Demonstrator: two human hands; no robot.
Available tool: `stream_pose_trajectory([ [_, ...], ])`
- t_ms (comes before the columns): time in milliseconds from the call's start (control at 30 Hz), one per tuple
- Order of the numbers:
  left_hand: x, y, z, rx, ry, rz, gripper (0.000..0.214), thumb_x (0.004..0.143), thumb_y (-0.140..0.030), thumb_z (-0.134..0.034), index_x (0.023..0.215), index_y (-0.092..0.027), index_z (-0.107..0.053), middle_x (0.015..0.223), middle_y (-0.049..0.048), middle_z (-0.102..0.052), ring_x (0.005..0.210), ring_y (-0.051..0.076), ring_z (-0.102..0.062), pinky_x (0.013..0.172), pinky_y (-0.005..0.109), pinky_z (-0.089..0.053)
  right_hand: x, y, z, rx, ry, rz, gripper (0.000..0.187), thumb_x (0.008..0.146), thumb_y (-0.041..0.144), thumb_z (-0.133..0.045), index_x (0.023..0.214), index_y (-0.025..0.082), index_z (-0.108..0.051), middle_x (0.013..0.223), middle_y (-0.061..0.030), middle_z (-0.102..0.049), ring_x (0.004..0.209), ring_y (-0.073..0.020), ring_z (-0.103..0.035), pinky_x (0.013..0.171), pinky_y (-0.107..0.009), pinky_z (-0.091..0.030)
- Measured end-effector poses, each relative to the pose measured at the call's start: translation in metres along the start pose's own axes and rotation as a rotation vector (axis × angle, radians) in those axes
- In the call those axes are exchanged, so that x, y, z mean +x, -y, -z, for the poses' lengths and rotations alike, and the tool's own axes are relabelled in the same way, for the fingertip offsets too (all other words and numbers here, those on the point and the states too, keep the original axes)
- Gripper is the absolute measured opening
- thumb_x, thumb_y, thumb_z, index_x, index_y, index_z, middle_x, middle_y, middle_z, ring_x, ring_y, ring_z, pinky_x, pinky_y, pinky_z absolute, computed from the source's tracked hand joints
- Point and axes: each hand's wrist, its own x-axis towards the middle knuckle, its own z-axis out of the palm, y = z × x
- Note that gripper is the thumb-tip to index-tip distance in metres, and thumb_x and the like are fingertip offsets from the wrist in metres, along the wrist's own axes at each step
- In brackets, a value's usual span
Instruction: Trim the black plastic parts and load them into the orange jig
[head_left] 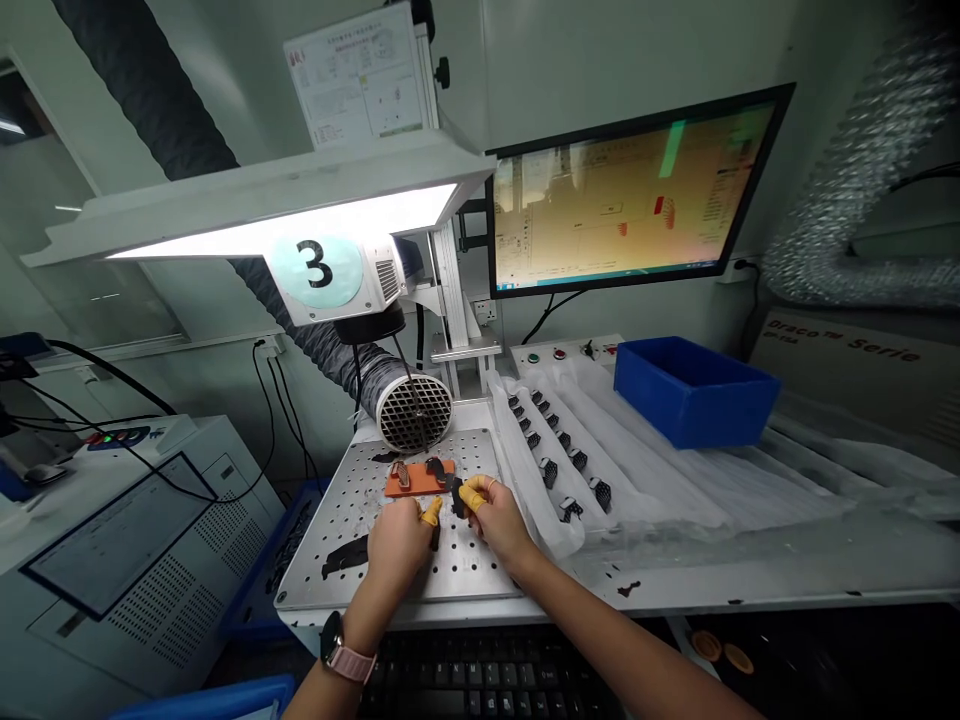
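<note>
Both hands work over a perforated metal plate [480,565], with yellow covers on some fingertips. My right hand [499,518] pinches a small black piece [457,498] between thumb and finger, just beside the orange fixture block [415,486]. My left hand [401,540] is closed, and a dark strip [436,538] shows at its fingertips; its kind is unclear. On the block sit a brownish textured part [403,475] and a black part [436,470]. Left of my left hand lies a flat black piece [346,556] on the plate.
Rows of small black patterned parts [577,459] lie on white foam sheeting [637,480], with a blue bin [686,400] behind. A lit machine head [330,275] and a round hose grille [415,414] stand over the plate's back. A keyboard [487,675] lies in front.
</note>
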Motion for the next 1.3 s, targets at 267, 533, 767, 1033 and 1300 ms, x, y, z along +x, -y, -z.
stream_pose_trajectory([
  [267, 0.003, 0.021, 0.01, -0.571, 0.149, -0.24, 0.024, 0.07, -0.034, -0.066, 0.085, -0.016, -0.067, 0.075, 0.0041, -0.069, 0.067, 0.017, -0.062, 0.059, 0.025, -0.047, -0.006, 0.0, -0.001, -0.205, 0.198, 0.165, 0.014, 0.077, 0.028, -0.061, 0.081, 0.016, -0.066, 0.08, -0.0029, -0.064, 0.076, -0.0173, -0.058, 0.068, -0.027, -0.046],
  [533, 0.043, 0.058, 0.024, -0.646, 0.042, -0.106, 0.018, 0.066, -0.022, -0.066, 0.082, -0.014, -0.063, 0.075, 0.006, -0.071, 0.071, 0.02, -0.067, 0.06, 0.027, -0.052, -0.008, 0.001, -0.007, -0.81, 0.189, 0.185, 0.034, 0.078, 0.024, -0.061, 0.111, 0.018, -0.065, 0.097, -0.0062, -0.06, 0.08, -0.0186, -0.056, 0.072, -0.028, -0.044],
  [767, 0.083, 0.058, 0.016, -0.556, -0.109, -0.141, 0.037, 0.066, -0.005, -0.059, 0.102, -0.014, -0.06, 0.099, 0.0093, -0.07, 0.084, 0.019, -0.068, 0.073, 0.025, -0.053, -0.009, 0.002, -0.012, -1.115, 0.275, 0.226, 0.041, 0.08, 0.033, -0.062, 0.119, 0.021, -0.062, 0.112, -0.0078, -0.052, 0.099, -0.0235, -0.054, 0.084, -0.032, -0.042],
  [1033, 0.088, 0.056, 0.013, -0.254, -0.163, -0.127, 0.021, 0.067, -0.021, -0.065, 0.087, -0.014, -0.066, 0.094, 0.0107, -0.066, 0.091, 0.027, -0.063, 0.076, 0.032, -0.048, -0.007, 0.004, -0.01, -1.1, 0.278, 0.206, 0.042, 0.078, 0.033, -0.064, 0.119, 0.022, -0.062, 0.112, -0.0071, -0.053, 0.098, -0.0233, -0.055, 0.085, -0.032, -0.043],
  [1300, 0.092, 0.065, 0.014, -0.068, -0.073, -0.153, 0.029, 0.069, -0.038, -0.065, 0.088, -0.015, -0.069, 0.096, 0.0114, -0.06, 0.085, 0.024, -0.06, 0.076, 0.029, -0.047, -0.007, 0.002, -0.009, -1.077, 0.27, 0.218, 0.04, 0.077, 0.032, -0.065, 0.116, 0.023, -0.063, 0.109, -0.0058, -0.054, 0.095, -0.023, -0.055, 0.08, -0.031, -0.044],
])
